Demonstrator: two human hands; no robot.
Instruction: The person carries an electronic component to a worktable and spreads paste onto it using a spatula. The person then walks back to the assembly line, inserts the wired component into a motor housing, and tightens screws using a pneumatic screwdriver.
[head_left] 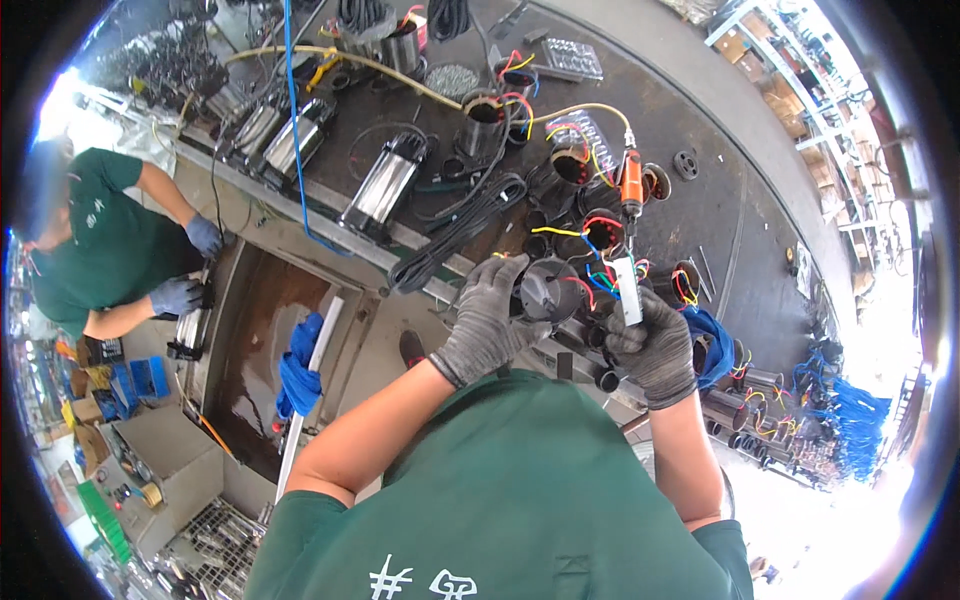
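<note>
cluttered workbench, hands on black motor part

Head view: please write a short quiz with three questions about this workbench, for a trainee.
1. True or false: both hands wear grey gloves.
2. What does the left hand hold? A) black round part B) hammer C) cup
3. Fill in: the orange tool hanging over the bench is above the ____ hand.

Key:
1. True.
2. A: the black round part with coloured wires.
3. Right: the right hand holds a small white piece below the tool.
</note>
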